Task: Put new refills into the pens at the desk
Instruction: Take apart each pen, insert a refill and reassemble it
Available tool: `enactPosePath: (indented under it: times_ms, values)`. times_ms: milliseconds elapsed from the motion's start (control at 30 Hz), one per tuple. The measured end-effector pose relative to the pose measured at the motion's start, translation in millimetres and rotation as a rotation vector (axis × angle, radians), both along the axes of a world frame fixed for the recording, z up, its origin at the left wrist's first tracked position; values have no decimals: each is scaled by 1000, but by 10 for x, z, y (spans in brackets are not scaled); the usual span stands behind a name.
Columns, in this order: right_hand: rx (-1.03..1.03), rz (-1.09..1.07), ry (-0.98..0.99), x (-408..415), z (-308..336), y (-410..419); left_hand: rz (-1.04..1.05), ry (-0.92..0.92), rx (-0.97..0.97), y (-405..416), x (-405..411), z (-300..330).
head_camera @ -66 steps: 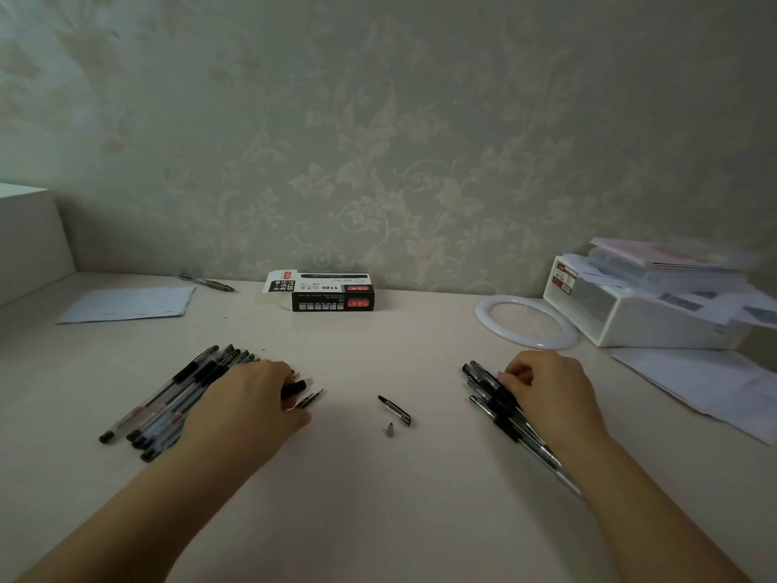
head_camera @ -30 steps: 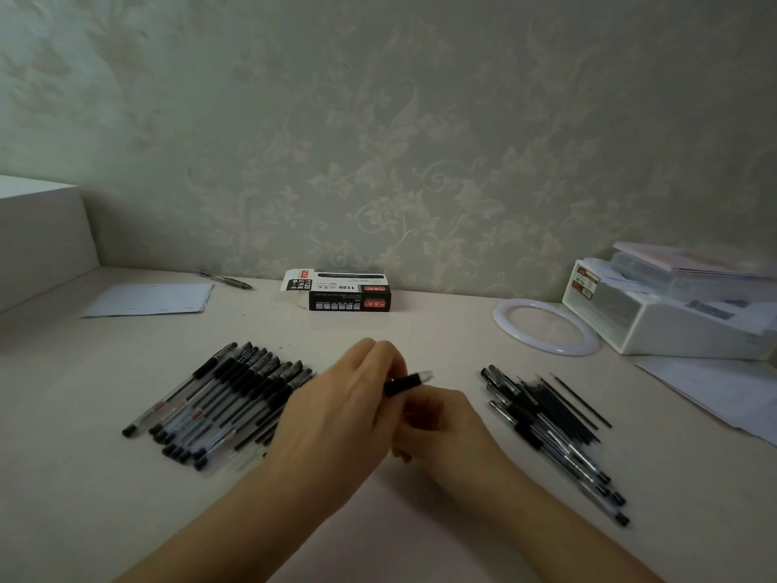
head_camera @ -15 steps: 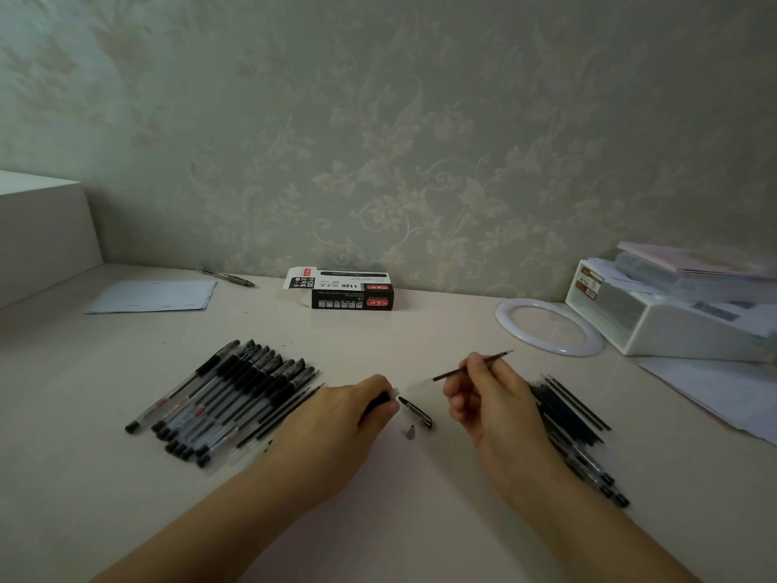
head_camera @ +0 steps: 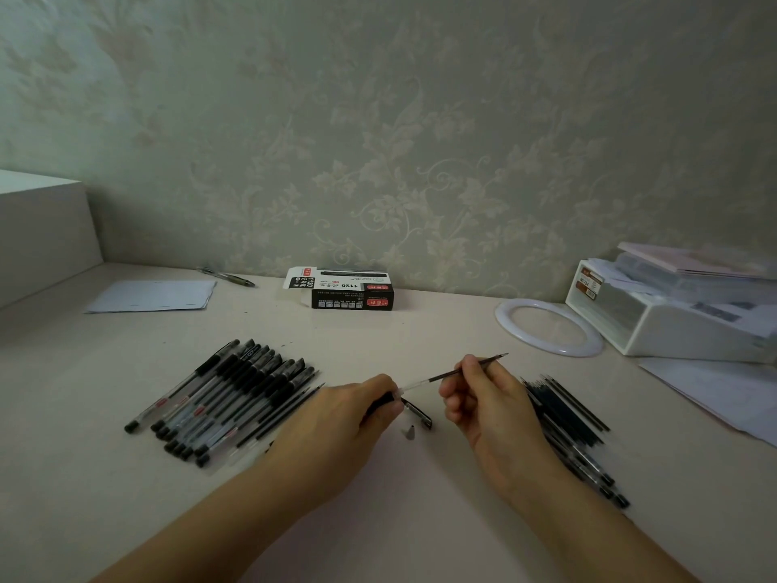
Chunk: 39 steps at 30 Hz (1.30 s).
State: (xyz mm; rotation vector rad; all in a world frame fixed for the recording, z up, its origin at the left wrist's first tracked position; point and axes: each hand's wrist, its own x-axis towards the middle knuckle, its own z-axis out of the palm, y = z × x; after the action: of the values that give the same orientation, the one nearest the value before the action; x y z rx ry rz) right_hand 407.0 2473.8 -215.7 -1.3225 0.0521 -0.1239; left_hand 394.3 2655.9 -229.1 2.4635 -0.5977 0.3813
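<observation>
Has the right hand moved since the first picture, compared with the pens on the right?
Yes. The right hand left the right pen pile, moving toward the desk's middle.

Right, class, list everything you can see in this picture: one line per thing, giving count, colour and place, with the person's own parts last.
Pens: a row, too many to count surely, clear with black caps, desk left.
Refills and pens: a heap, dark, desk right, partly behind the right hand.
Refill: one, dark, pinched in the right hand, its end at the barrel.
Pen barrel: one, black grip, held in the left hand.
Pen cap: one, black, desk centre.
Pen tip: one, grey, beside the cap.
Box: one, black and white, by the wall.
Lone pen: one, dark, far left.
Paper: white, far left.
Ring: one, white, right.
Tray: one, white, far right, papers on it.
Left hand; right hand: bare.
</observation>
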Motion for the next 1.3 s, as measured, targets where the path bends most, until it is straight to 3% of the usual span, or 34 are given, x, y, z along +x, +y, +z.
enactPosePath:
  times_ms: [567,733,867,1033,1133,1300]
  values:
    - [-49,56,-8,37,-51,-41,-30,3,-8,-12,12,-9]
    - [-497,201,-127,-50,-37,37,-26,-13,-6,-17,16,-6]
    - [-936,116,-329,-84,-49,2,-4,20,-37,-3,29,16]
    - [-1124,177,-329,-95,-72,-19,12,22,-23,4,19,13]
    - [-1097,149,-336,-76,-68,-10,24,12,-22,12,23,14]
    - [-601,17,-219,-25,-8,-66,40,-22,-2,35,33,-15]
